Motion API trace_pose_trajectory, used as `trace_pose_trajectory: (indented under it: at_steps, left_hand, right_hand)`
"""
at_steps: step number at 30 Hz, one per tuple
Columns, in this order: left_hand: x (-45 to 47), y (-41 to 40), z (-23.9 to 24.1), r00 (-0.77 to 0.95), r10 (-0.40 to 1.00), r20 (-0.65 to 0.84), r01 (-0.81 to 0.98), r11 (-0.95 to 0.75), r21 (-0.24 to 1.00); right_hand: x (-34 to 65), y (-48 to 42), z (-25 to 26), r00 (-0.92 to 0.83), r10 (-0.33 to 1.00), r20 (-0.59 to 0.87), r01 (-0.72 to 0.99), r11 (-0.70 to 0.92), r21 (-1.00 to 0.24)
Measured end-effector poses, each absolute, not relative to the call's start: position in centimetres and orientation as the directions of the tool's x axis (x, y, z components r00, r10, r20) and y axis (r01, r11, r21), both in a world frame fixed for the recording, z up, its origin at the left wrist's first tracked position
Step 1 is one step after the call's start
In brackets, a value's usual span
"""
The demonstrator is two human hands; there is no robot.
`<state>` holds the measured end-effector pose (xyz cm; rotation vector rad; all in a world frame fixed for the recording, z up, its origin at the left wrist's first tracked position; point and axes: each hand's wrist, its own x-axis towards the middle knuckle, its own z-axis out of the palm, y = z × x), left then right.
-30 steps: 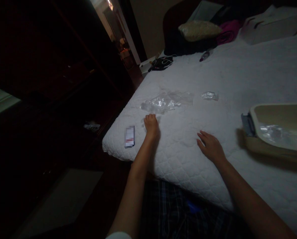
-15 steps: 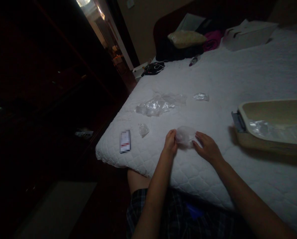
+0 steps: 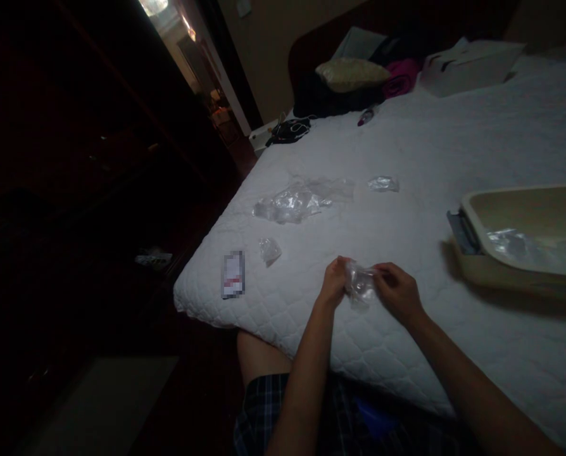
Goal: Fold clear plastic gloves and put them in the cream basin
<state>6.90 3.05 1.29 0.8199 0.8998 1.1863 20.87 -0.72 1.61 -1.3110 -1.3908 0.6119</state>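
the left hand (image 3: 335, 282) grips the left edge of a clear plastic piece (image 3: 361, 288); the right hand (image 3: 399, 290) pinches its right edge between thumb and fingers. the clear plastic piece is positioned between both hands, over the near part of the white quilted bed cover (image 3: 435, 221). a small crumpled wrapper (image 3: 270, 251) lies to the left of the left hand, just beside a phone-like device (image 3: 233, 274). a larger plastic sheet (image 3: 292, 201) and a small clear packet (image 3: 383, 183) lie farther back. a beige bin (image 3: 515, 288) containing clear plastic (image 3: 511, 244) stands to the right.
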Motion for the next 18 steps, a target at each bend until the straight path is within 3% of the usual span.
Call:
trace_pose_trajectory:
  at_steps: [4,9,18]
  left_hand:
    - [6.6,2.4,1.7,0.349,0.933,-0.082,-0.338,0.207,0.918]
    - [6.7,2.4,1.7,0.322,0.940,-0.117,-0.332,0.228,0.915]
    - [6.6,2.6,1.6,0.232,0.922,-0.309,-0.313,0.372,0.874]
  right_hand:
    - [21.4,-0.6,2.4,0.337,0.925,0.174,0.082,0.155,-0.984]
    - [22.5,0.0,2.7,0.287,0.957,-0.038,-0.276,0.044,-0.960]
    - [23.0,-0.2,2.9,0.160,0.974,-0.158,-0.448,-0.071,-0.891]
